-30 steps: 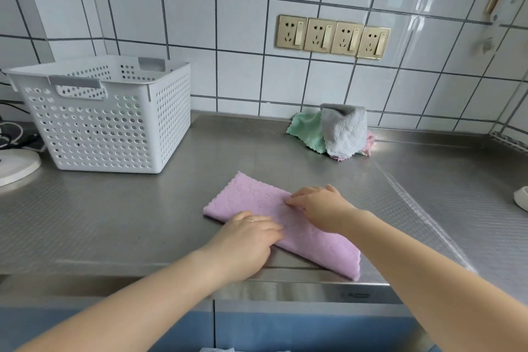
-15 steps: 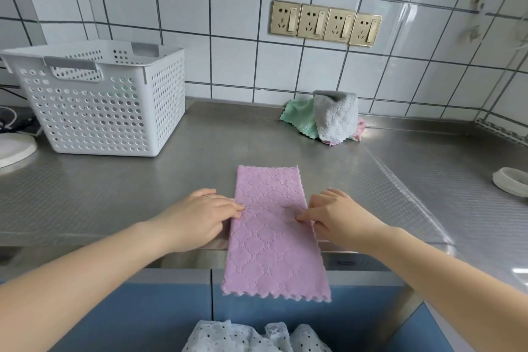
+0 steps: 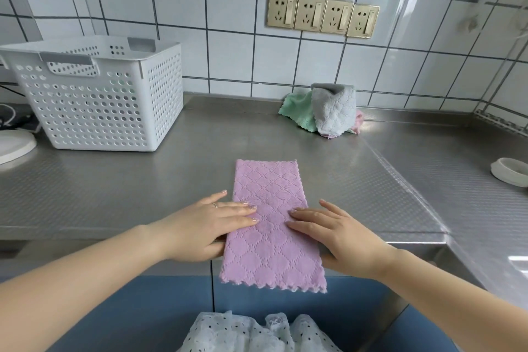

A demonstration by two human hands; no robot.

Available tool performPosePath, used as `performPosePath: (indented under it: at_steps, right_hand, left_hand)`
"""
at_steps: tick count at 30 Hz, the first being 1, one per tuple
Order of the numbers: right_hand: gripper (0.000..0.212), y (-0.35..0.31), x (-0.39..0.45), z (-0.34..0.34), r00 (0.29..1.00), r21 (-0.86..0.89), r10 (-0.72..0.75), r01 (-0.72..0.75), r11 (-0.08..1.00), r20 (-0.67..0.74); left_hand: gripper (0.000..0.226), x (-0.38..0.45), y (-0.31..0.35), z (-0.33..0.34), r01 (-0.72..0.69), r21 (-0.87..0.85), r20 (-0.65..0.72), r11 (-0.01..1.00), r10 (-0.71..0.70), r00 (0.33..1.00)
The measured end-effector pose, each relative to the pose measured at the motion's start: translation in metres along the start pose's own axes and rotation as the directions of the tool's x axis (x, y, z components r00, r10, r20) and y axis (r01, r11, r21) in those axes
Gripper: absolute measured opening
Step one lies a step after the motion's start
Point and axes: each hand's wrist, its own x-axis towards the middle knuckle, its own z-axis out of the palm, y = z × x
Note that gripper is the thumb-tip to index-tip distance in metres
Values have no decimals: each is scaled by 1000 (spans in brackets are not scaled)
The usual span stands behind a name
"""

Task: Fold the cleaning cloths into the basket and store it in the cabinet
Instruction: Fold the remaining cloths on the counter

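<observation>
Draping over the counter's (image 3: 143,208) front edge, the soft, light purple cloth (image 3: 271,226) lies under flat, unclenched left hand (image 3: 205,226) and right hand (image 3: 340,240); best pinched at its hanging corners.

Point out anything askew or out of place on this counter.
The folded pink quilted cloth hangs over the steel counter's front edge instead of lying fully on it. Green, grey and pink cloths sit in a crumpled heap against the wall.

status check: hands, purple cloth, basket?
Left hand and right hand flat on purple cloth, one each side. Cloth folded to a strip, near end overhanging counter edge. Basket back left, path unobstructed.
</observation>
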Motion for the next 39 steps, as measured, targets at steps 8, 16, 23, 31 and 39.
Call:
performPosePath:
  at_steps: [8, 16, 23, 31, 39]
  right_hand:
    - [16, -10, 28, -14, 839, 588, 535, -385, 712, -98]
    - [29, 12, 91, -19, 607, 753, 795, -514, 410, -19]
    - [57, 28, 110, -7, 534, 677, 832, -668, 308, 149]
    - [36, 33, 114, -3, 602, 497, 786, -729, 470, 139]
    - [35, 41, 116, -5, 587, 504, 791, -742, 441, 173]
  left_hand:
    - [45, 19, 7, -13, 303, -691, -85, 656, -491, 867]
    - [43, 63, -15, -18, 293, -886, -100, 358, -766, 635]
    - [68, 85, -28, -18, 420, -896, 146, 146, -796, 587]
    - [39, 93, -37, -16, 533, -811, 195, 240, -749, 634]
    - [37, 94, -39, -19, 564, -787, 201, 251, -760, 619]
